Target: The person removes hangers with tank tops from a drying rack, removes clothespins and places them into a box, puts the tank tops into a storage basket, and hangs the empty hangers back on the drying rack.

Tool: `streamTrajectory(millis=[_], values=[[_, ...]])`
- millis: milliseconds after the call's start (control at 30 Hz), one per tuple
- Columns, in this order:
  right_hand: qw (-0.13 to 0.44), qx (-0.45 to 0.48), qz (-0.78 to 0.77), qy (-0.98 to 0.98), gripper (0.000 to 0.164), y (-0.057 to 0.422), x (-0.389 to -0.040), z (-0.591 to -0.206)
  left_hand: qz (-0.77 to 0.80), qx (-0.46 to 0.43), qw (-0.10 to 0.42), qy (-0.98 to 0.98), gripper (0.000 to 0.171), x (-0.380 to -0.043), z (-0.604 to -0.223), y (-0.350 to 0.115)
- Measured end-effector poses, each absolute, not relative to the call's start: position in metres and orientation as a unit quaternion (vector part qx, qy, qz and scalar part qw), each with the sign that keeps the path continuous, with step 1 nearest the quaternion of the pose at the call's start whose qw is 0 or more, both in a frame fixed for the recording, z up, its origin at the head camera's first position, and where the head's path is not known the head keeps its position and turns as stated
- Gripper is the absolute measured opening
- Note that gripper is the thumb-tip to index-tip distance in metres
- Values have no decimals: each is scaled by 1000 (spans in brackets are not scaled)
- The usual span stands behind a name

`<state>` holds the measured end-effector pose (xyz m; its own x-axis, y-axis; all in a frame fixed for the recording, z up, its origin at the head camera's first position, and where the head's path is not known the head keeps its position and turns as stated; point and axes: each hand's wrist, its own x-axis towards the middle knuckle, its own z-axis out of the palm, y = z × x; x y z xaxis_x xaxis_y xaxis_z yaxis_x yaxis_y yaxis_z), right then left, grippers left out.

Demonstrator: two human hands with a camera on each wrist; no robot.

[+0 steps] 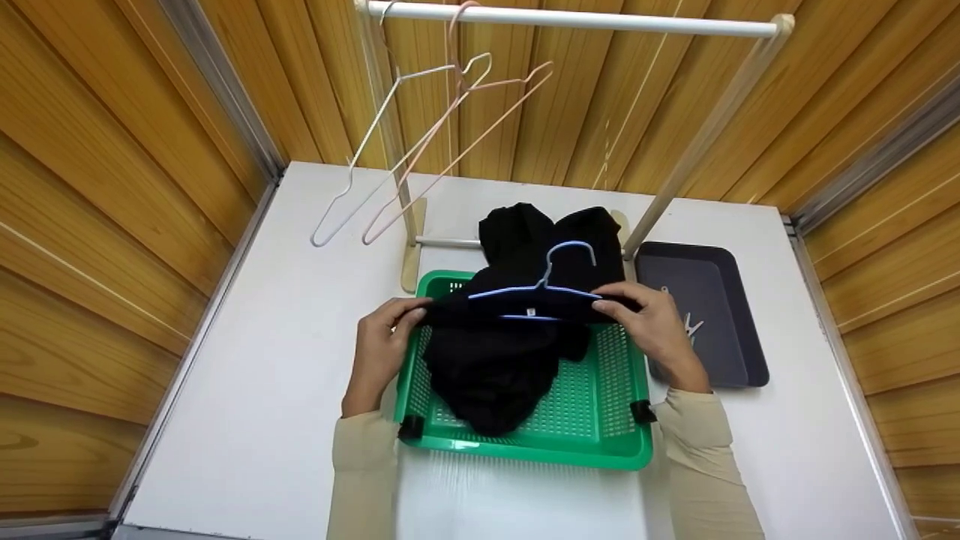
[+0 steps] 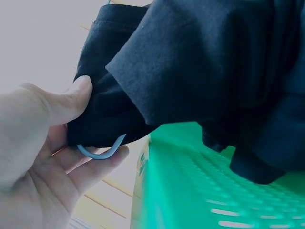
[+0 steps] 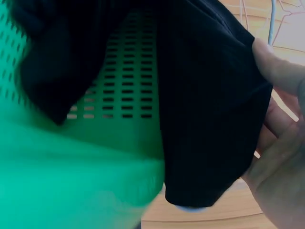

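In the head view, a black garment (image 1: 517, 259) is spread across the far part of a green basket (image 1: 540, 456), with some of it hanging over the back edge. A light-blue wire hanger (image 1: 501, 291) sits in its opening, hook upward, beside a small white label (image 1: 531, 312). My left hand (image 1: 381, 341) pinches the cloth at the opening's left end. The right hand (image 1: 651, 322) pinches the right end, close to the hanger's shoulder. In the left wrist view, a bent hanger end (image 2: 101, 155) shows below the cloth by the fingers. More black cloth (image 1: 495, 375) lies inside the basket.
A rack with a white top bar (image 1: 600, 20) stands behind, holding a white hanger (image 1: 370, 131) and a pink hanger (image 1: 495, 112). At right lies a dark grey tray (image 1: 720, 315) with small clothespins (image 1: 691, 327). Black clips (image 1: 643, 411) sit on the basket's sides.
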<state>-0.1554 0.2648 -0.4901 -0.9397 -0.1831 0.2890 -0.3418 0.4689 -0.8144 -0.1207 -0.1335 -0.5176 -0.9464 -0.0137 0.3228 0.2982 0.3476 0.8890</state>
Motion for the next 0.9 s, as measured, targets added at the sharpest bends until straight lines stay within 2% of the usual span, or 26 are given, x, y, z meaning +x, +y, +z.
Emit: streamTrajectory(millis=[167,300,500,900], values=[[127,147,490,-850,16,260,-153,-491,-568,-82,149,-805,20,-121,-517,-134],[152,148,497,-841,14,256,-147,-474,-569,-68,164,-803,18,-122,-516,-134],[162,155,500,-837,13,260,-140,-453,-562,-65,192,-802,17,-123,-516,-135],[195,132,494,-837,12,276,-140,-454,-564,-23,242,-790,12,-125,-517,-130]])
